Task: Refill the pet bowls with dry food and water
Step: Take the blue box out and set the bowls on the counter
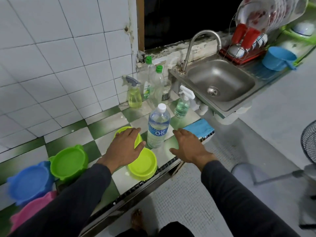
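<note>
A clear water bottle (pixel 157 127) with a white cap and blue label stands upright on the checkered counter (pixel 109 117). Two yellow-green round bowls sit left of it: one at the back (pixel 119 131), mostly under my left hand, and a nearer one (pixel 144 165) by the counter's front edge. My left hand (pixel 125 147) hovers flat over them, fingers straight, holding nothing. My right hand (pixel 189 146) is spread open just right of the bottle, not touching it. A green pet bowl (pixel 69 162), a blue one (pixel 29 181) and a pink one (pixel 30 211) line the counter's left side.
Spray bottles (pixel 135 94) and green-capped bottles (pixel 154 82) stand at the back by the tiled wall. A steel sink (pixel 220 81) with a tap is at the right, a dish rack (pixel 248 40) and blue scoop (pixel 277 58) beyond. A blue cloth (pixel 199 129) lies by my right hand. A fan (pixel 307 139) stands far right.
</note>
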The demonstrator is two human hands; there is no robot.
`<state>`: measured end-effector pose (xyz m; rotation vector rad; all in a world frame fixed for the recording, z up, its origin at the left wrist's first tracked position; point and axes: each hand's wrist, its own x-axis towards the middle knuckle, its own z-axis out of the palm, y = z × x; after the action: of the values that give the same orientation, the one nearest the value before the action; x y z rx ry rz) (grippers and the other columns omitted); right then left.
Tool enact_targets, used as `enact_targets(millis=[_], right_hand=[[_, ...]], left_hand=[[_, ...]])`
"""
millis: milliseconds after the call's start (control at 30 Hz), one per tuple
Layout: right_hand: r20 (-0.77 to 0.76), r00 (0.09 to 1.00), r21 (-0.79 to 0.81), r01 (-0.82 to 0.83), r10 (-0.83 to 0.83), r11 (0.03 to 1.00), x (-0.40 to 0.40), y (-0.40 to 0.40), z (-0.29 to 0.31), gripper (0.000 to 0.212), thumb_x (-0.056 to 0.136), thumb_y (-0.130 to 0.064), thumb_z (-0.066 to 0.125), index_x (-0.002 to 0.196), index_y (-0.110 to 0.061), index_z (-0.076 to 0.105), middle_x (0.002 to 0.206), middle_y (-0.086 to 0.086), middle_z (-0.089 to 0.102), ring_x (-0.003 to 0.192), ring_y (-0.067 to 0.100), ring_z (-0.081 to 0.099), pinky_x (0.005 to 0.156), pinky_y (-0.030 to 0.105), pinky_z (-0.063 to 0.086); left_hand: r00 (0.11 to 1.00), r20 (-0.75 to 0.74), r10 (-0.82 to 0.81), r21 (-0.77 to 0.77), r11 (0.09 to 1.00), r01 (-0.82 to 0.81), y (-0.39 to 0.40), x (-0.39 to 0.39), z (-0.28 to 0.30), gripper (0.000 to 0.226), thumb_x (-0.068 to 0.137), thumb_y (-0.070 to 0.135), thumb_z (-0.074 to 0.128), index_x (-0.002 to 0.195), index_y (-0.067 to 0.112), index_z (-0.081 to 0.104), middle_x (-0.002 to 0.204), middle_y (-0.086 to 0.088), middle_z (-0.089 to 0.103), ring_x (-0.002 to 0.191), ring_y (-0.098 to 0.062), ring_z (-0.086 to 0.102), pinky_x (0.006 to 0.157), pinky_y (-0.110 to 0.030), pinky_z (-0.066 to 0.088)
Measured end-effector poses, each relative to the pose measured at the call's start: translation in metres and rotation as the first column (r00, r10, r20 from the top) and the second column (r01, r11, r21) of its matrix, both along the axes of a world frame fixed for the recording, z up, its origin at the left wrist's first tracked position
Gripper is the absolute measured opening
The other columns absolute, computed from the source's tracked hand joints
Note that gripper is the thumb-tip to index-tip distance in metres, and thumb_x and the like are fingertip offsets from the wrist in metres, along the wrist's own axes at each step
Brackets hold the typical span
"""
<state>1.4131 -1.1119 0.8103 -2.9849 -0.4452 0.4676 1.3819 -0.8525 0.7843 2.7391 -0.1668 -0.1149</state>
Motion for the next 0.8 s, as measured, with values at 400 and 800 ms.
enact_targets(millis=[400,800], right_hand=[[-0.004,0.981,-0.066,-0.194,0.194,0.979,-0.054,0.015,0.010,0.063,0.090,-0.051,0.059,0.140,-0.017,0.045,0.141,0.013,0.050,0.132,0.035,0.043,0.108,0.048,0.039],[-0.016,0.934,-0.023,-0.358,0.357,0.934,-0.114,0.069,0.021,0.060,0.091,-0.051,0.061,0.137,-0.016,0.048,0.133,0.014,0.051,0.122,0.038,0.049,0.101,0.046,0.044]], left_hand=[[0.988,-0.036,0.149,0.173,0.975,-0.141,0.005,-0.096,0.025,0.062,0.099,0.060,0.050,0.149,0.022,0.048,0.147,-0.007,0.053,0.130,-0.032,0.053,0.108,-0.047,0.043],[0.936,-0.030,0.352,0.172,0.924,-0.342,0.046,-0.210,0.056,0.054,0.097,0.058,0.055,0.140,0.025,0.054,0.133,-0.004,0.060,0.117,-0.024,0.057,0.101,-0.043,0.050]])
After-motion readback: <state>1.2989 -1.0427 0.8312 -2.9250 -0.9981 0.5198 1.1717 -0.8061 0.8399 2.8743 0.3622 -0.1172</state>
